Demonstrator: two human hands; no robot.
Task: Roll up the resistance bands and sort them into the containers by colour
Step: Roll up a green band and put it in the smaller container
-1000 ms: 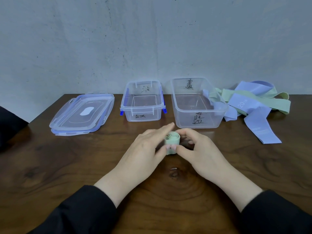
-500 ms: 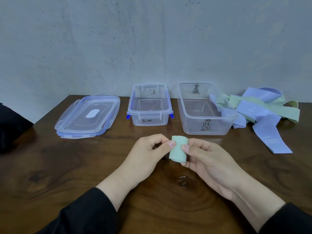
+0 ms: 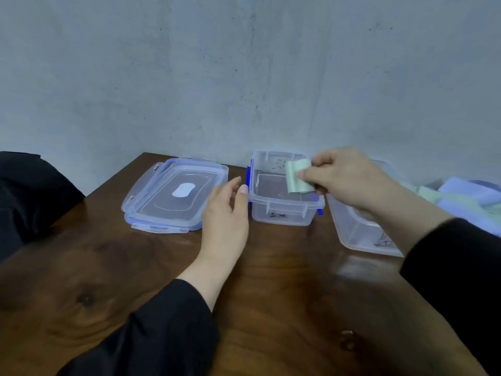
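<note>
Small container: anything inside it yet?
The small container shows only its bare floor. The right hand holds the green roll above it, hiding the right rear corner.

We seem to be in a plain indoor room, more a bare workspace or storage corner than a furnished home, though we cannot tell exactly which. A dark wooden table [image 3: 113, 267] with visible grain and knots stands pushed against a rough grey concrete wall [image 3: 244, 77], unpainted, scuffed and speckled with dark marks. On the far part of the table we see clear plastic storage containers [image 3: 282, 213] with handwritten labels on their sides, and to their left a stack of matching lids [image 3: 173, 194] with blue clips. At the far left edge lies something black [image 3: 29, 191], too indistinct to identify.
</note>
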